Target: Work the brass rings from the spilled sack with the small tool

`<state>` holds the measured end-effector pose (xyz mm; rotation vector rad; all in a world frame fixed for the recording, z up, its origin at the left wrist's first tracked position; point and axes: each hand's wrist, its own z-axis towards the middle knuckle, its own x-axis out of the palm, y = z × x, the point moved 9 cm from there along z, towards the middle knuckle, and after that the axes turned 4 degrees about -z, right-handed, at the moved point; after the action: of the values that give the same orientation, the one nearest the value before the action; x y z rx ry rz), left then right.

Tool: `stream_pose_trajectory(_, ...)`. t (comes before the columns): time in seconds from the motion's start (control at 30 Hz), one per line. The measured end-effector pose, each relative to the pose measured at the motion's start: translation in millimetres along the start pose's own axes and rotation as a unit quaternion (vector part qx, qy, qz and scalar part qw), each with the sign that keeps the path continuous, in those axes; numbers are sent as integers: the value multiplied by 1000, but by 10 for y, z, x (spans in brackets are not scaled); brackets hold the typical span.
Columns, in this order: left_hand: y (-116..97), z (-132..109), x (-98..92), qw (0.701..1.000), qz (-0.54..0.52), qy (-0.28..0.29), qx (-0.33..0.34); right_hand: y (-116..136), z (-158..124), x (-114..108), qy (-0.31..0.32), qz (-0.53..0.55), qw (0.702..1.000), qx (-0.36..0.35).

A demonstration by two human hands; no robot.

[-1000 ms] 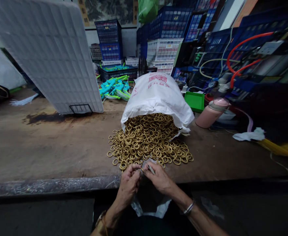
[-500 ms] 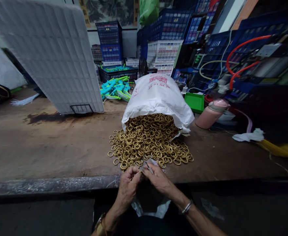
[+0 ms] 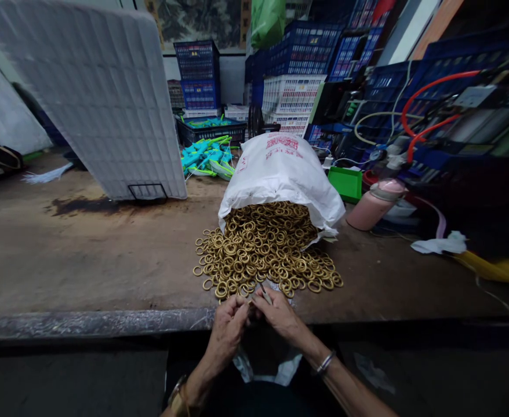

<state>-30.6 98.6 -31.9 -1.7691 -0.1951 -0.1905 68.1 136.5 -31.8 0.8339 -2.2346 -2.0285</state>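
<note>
A white sack (image 3: 283,171) lies on its side on the brown workbench (image 3: 84,260), spilling a heap of brass-coloured rings (image 3: 263,249) toward me. My left hand (image 3: 228,330) and my right hand (image 3: 280,315) meet at the bench's front edge, just below the heap. Their fingertips pinch together on a small ring between them. My right hand also holds a thin metal tool (image 3: 264,292) that points up toward the heap. A clear plastic bag (image 3: 265,365) hangs below my hands.
A large white gridded panel (image 3: 93,98) leans at the back left. Teal plastic parts (image 3: 206,156), a green box (image 3: 345,182) and a pink flask (image 3: 374,205) lie behind the sack. Blue and white crates (image 3: 293,75) and red hoses (image 3: 428,110) fill the back right.
My hands have stayed together at the bench edge, with only small finger movements. The view has shifted slightly.
</note>
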Motion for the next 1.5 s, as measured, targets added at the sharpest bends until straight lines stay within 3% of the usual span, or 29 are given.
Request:
stream_pose_trajectory(0.33, 55, -4, -10, 1000, 2, 5, -14, 45, 22, 30, 5, -26, 999, -19)
stream_pose_trajectory(0.8, 57, -5, 32, 999, 7, 17, -42, -16, 38, 58, 21, 34, 999, -11)
stream_pose_trajectory(1.13, 65, -37, 44, 995, -63, 16, -76, 48, 0, 37, 9, 32, 999, -4)
stream_pose_trajectory(1.37, 14, -63, 109, 989, -115, 59, -69, 69, -9, -32, -33, -8, 998, -44)
stream_pose_trajectory(1.5, 26, -77, 120, 982, -156, 75, -73, 142, -52, -37, -27, -16, 998, -62)
